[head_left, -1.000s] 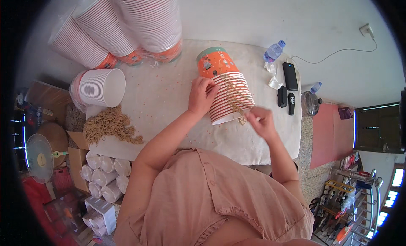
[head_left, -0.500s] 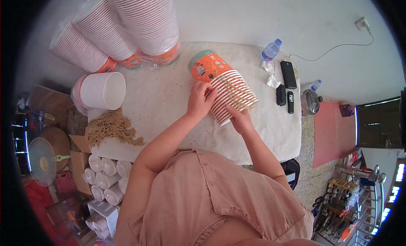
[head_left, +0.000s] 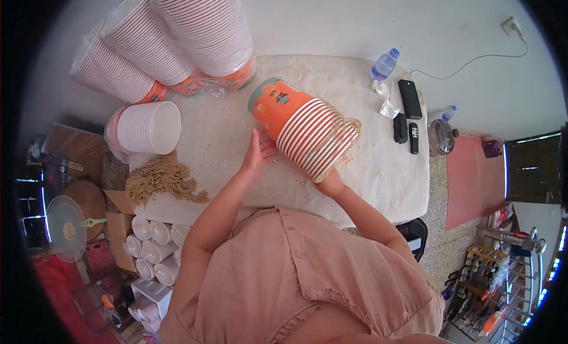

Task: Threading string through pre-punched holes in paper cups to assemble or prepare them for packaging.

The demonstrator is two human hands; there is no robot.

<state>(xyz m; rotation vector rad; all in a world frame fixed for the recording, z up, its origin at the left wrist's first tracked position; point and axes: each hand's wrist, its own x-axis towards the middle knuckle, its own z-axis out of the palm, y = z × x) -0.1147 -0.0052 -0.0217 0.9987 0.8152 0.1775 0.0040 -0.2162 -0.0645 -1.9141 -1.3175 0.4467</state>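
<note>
Two hands work one nested stack of orange cups (head_left: 305, 134), which lies tilted on its side near the middle of the white counter (head_left: 390, 172), base end toward the upper left and open rims toward the lower right. From my remote seat I see the left hand (head_left: 258, 154) spread flat with fingers wide, pressed against the stack's lower left side — touching it, not gripping. The right hand (head_left: 330, 179) is mostly hidden under the rim end of the stack; I cannot tell whether it is open or closed there, only that the wrist meets the cups from below. A loop of tan string (head_left: 346, 134) hangs around the rims.

Behind the stack, long sleeves of white cups (head_left: 177, 42) in clear wrap lean across the counter's far edge, and a shorter white stack (head_left: 148, 128) lies to the left. A heap of string (head_left: 163, 179) sits at the left corner. On the right edge — a water bottle (head_left: 384, 64), a black phone (head_left: 409, 98) and a small remote (head_left: 413, 137).
</note>
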